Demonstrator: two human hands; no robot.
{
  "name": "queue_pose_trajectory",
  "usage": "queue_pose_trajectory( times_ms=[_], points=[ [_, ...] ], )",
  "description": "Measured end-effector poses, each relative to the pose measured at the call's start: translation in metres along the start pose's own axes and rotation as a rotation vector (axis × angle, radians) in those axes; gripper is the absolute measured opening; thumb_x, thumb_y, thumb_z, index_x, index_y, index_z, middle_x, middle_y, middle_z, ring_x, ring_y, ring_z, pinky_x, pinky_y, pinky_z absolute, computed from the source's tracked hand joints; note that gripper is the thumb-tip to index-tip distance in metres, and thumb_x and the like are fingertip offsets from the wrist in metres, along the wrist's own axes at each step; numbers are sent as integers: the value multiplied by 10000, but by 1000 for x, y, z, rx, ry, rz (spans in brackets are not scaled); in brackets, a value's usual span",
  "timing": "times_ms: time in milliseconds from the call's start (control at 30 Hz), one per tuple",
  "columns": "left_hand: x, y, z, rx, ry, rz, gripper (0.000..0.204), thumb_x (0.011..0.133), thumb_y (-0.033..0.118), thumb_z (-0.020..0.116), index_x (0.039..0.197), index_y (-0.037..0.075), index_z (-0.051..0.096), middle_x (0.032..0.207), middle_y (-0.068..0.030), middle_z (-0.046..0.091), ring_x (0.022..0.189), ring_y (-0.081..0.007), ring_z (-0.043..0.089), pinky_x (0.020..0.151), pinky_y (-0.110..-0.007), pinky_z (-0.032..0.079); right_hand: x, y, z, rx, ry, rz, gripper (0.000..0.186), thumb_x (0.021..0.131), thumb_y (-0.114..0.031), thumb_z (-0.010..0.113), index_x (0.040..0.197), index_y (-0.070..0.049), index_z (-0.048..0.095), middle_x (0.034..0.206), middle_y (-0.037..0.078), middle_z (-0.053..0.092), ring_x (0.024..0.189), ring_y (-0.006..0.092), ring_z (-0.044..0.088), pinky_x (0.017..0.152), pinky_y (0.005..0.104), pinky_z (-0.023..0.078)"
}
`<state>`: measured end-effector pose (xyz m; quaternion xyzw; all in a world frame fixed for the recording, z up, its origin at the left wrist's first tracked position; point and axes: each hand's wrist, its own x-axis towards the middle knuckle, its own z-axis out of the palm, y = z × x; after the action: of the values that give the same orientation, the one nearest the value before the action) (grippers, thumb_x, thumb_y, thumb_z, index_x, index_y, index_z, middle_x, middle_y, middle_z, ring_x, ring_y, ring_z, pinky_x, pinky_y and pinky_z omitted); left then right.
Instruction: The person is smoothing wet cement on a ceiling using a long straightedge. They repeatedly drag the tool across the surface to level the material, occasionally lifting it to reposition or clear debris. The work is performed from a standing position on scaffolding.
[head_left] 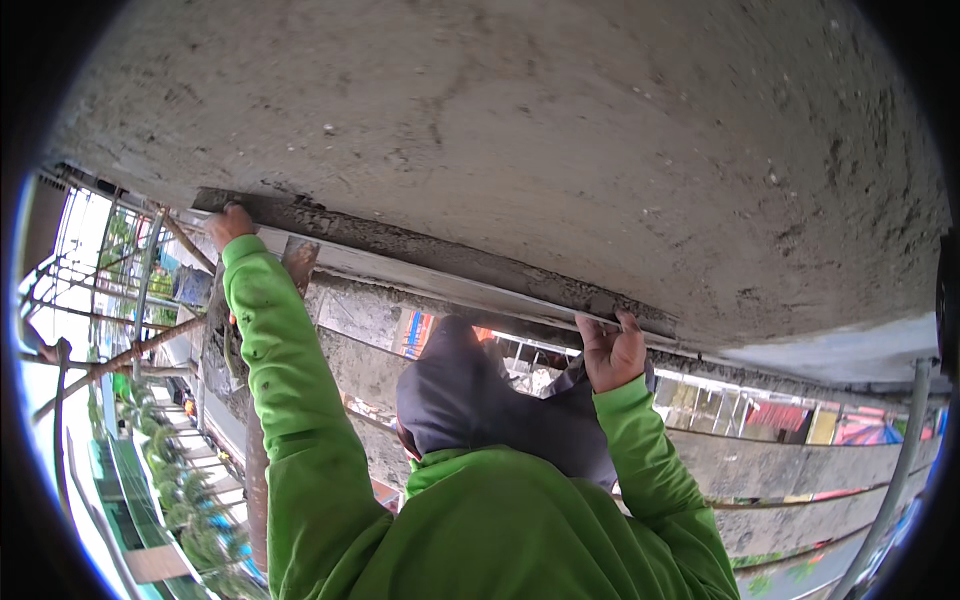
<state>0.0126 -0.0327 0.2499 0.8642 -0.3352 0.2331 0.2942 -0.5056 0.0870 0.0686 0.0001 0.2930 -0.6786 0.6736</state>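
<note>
A long, narrow straightedge (430, 252), crusted with wet grey mortar along its face, lies against a broad plastered concrete surface (560, 150). My left hand (232, 225) grips it close to its left end, fingers curled over the edge. Toward the other end, my right hand (612, 352) pinches the lower edge between thumb and fingers. Both arms, in green sleeves, reach up to it. The plaster looks damp and rough, with small pits and pale specks.
Scaffold planks (790, 465) run below, with gaps between them. A metal pole (905, 470) stands at right; crossed scaffold pipes (140, 355) are at left. A rusty upright (257, 480) is beside my left arm. Street and palm-like trees (175, 470) show far below.
</note>
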Motion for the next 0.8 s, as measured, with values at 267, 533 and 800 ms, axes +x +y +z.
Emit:
queue_pose_trajectory(
  times_ms=[267, 533, 800],
  points=[
    [-9, 3, 14, 86, 112, 173, 370, 691, 220, 435, 730, -139, 515, 701, -294, 516, 722, -425, 496, 698, -437, 397, -3, -25, -25, -644, -149, -352, 209, 741, -132, 537, 909, -17, 488, 1012, 132, 511, 965, 309, 486, 839, 433, 428],
    [-79, 42, -6, -142, 139, 77, 320, 724, 176, 430, 737, -143, 456, 769, -299, 482, 735, -430, 472, 714, -439, 371, -23, -126, -11, 29, 29, 38, 195, 745, -116, 516, 916, -21, 515, 910, 118, 562, 852, 256, 526, 764, 389, 476],
    [-158, 125, -58, 54, 240, 385, 212, 720, 108, 461, 703, -101, 432, 729, -205, 434, 718, -344, 444, 675, -420, 369, -37, -228, -33, -281, -78, -143, 171, 806, -99, 433, 931, -18, 519, 924, 110, 568, 858, 210, 542, 757, 307, 481]
  ],
)
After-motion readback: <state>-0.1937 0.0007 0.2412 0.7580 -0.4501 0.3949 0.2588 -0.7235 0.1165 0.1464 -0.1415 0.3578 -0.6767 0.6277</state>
